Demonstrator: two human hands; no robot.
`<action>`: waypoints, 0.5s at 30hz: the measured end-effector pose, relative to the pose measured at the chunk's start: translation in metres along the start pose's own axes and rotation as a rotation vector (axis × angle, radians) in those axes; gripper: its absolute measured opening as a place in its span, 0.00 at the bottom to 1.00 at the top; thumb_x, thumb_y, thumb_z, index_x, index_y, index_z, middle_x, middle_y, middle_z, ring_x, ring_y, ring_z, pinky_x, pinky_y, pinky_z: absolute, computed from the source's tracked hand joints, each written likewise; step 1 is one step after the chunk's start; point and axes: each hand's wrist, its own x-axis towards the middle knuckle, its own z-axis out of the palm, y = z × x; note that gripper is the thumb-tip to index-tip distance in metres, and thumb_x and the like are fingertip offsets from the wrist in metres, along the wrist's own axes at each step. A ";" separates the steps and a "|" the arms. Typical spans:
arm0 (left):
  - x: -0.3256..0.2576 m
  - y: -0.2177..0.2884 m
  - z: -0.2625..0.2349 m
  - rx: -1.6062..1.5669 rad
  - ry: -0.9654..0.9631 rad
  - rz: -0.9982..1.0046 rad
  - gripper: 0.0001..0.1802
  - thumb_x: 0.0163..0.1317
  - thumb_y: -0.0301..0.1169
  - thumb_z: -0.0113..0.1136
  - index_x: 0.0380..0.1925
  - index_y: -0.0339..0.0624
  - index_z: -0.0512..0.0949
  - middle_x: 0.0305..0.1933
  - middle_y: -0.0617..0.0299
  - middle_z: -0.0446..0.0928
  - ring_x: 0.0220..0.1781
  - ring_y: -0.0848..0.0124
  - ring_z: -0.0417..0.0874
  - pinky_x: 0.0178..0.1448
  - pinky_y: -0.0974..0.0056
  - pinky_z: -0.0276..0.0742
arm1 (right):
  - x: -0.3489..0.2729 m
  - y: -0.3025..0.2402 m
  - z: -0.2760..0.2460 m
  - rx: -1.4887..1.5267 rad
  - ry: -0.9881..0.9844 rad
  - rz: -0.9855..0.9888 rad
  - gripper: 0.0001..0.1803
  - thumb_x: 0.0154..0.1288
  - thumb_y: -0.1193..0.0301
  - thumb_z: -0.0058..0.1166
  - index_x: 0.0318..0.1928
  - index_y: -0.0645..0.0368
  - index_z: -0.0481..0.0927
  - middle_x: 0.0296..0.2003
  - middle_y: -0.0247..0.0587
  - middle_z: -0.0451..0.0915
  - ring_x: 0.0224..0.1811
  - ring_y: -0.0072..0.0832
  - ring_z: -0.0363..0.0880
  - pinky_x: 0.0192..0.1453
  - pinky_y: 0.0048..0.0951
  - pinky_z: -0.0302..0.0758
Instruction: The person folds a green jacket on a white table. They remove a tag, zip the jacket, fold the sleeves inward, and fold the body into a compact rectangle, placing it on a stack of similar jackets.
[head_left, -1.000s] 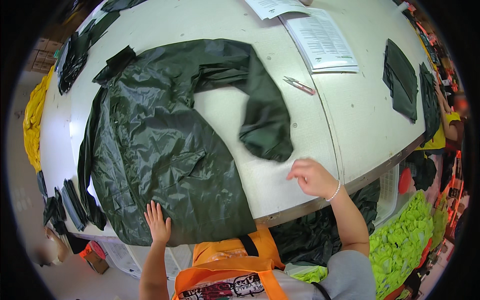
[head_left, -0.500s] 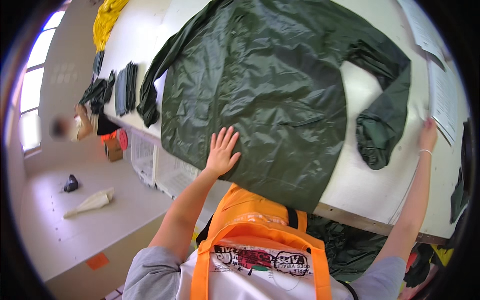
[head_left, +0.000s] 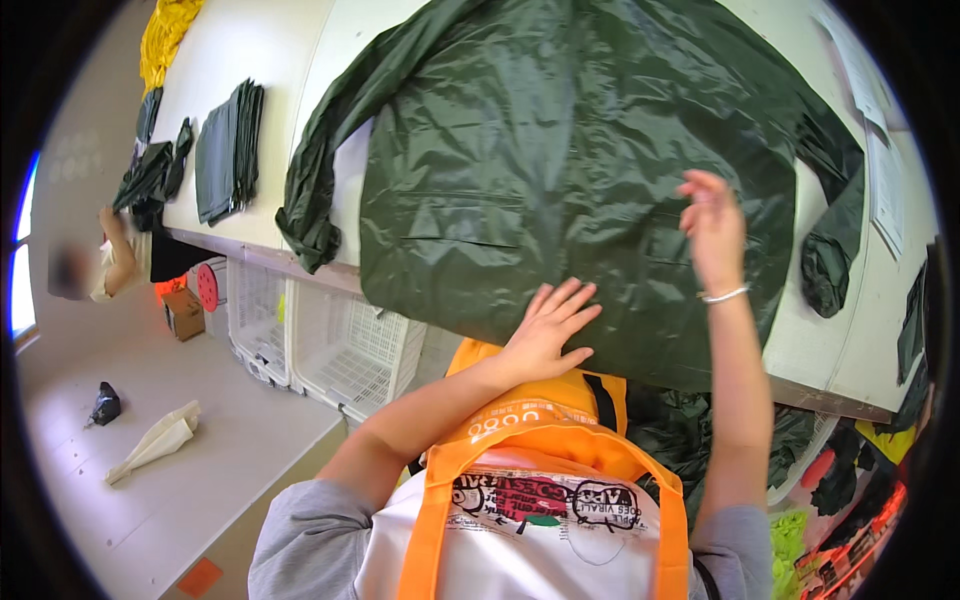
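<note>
A dark green waterproof jacket (head_left: 570, 180) lies spread on the white table, front side up, with its sleeves out to both sides. Its lower hem hangs at the table's near edge. My left hand (head_left: 550, 335) rests flat on the jacket near the hem, fingers spread. Above the jacket's right pocket is my right hand (head_left: 715, 225), its fingers loosely bent and apart, holding nothing. I cannot tell whether it touches the fabric.
A stack of folded dark green garments (head_left: 228, 150) sits on the table (head_left: 290, 60) at left, yellow fabric (head_left: 168, 40) beyond it. White plastic crates (head_left: 350, 345) stand below the edge. Papers (head_left: 885, 190) lie at far right. Another person (head_left: 120, 260) handles dark fabric at far left.
My right hand has moved left from the papers' edge to over the jacket. The jacket now lies straighter, both pockets showing. My left hand stays flat near the hem.
</note>
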 end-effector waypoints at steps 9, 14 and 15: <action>-0.061 -0.158 -0.161 0.431 0.358 -0.140 0.35 0.47 0.32 0.66 0.58 0.43 0.66 0.66 0.56 0.62 0.69 0.55 0.60 0.70 0.50 0.53 | -0.077 0.028 0.182 -0.560 -0.127 -0.126 0.18 0.54 0.79 0.57 0.47 0.53 0.78 0.42 0.39 0.72 0.37 0.39 0.78 0.39 0.34 0.75; -0.059 -0.195 -0.194 0.299 0.291 0.035 0.30 0.47 0.30 0.64 0.54 0.44 0.71 0.61 0.59 0.68 0.62 0.58 0.67 0.63 0.55 0.63 | -0.073 0.038 0.190 -0.708 -0.217 -0.327 0.15 0.52 0.79 0.57 0.42 0.52 0.79 0.40 0.35 0.72 0.31 0.36 0.78 0.33 0.32 0.74; -0.054 -0.199 -0.199 0.285 0.310 0.052 0.27 0.47 0.30 0.64 0.52 0.44 0.74 0.59 0.59 0.71 0.60 0.58 0.69 0.61 0.56 0.65 | -0.065 0.044 0.192 -0.622 -0.177 -0.333 0.12 0.53 0.79 0.58 0.39 0.54 0.79 0.39 0.36 0.72 0.29 0.34 0.77 0.32 0.31 0.74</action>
